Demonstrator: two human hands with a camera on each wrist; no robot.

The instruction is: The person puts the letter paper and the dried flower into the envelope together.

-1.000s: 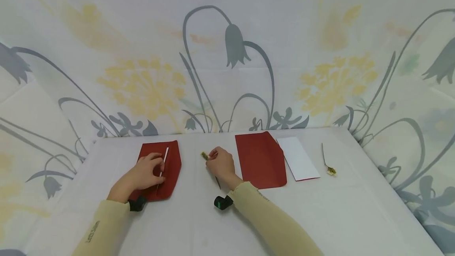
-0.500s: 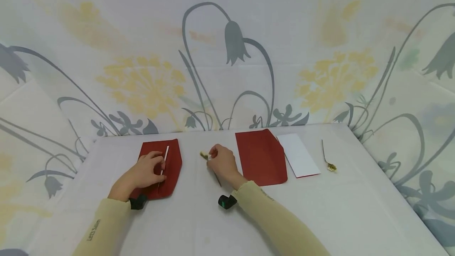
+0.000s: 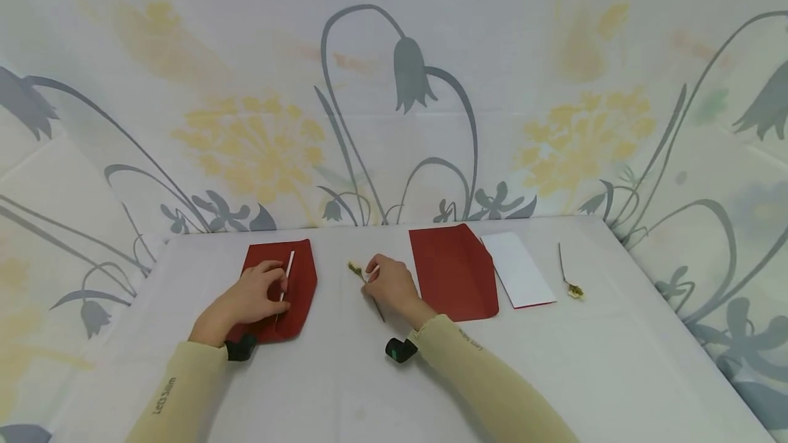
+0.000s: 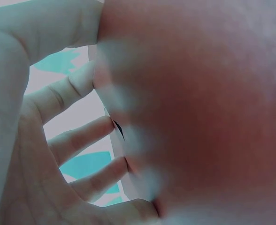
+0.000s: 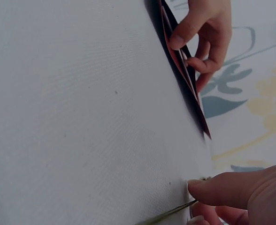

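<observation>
At the lower left, the head view showed the left hand [image 3: 246, 299] on a red envelope [image 3: 304, 299], with a white strip [image 3: 292, 262] at its slit. The left wrist view gave that envelope only as a red blur, but showed four fingertips along its edge, below the thumb. The right wrist view, in its upper right, caught the slit nearly edge-on, standing parted. Only the head view took in the right side of the table [image 3: 591, 374]: a second envelope [image 3: 452, 272], a white card [image 3: 518, 269] and a second flower [image 3: 574, 291].

Counted left to right, there were two envelopes, two flowers and one loose card.

The left hand gripped the red envelope at the slit, fingers curved, thumb apart from them. Near the centre of the head view, the right hand [image 3: 390, 286] pinched the first flower [image 3: 355, 268] by its stem [image 5: 168, 214], the pale yellow head poking out toward the upper left.
</observation>
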